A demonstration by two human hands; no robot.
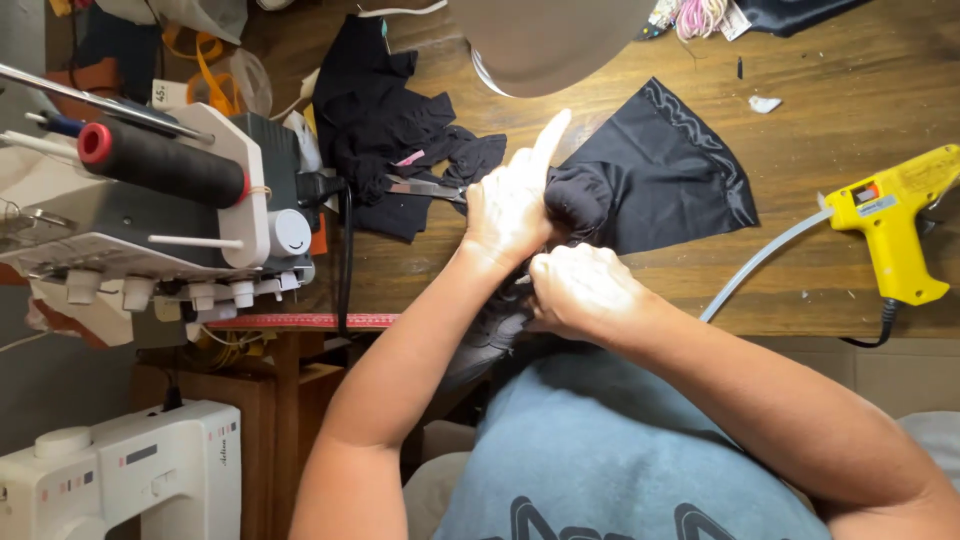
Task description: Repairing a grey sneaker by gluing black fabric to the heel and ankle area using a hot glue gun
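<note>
Left hand and right hand grip black fabric; yellow glue gun lies right.

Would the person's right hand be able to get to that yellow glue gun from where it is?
Probably yes. The glue gun lies on the wooden table on the right hand's own side, with bare wood between them. But that hand and the left hand are both gripping the black fabric, so it would have to let go first.

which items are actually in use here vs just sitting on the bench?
In use: left hand and right hand, both gripping the black fabric.

Lying about: glue gun, scissors, black scraps, serger, sewing machine, tape measure.
</note>
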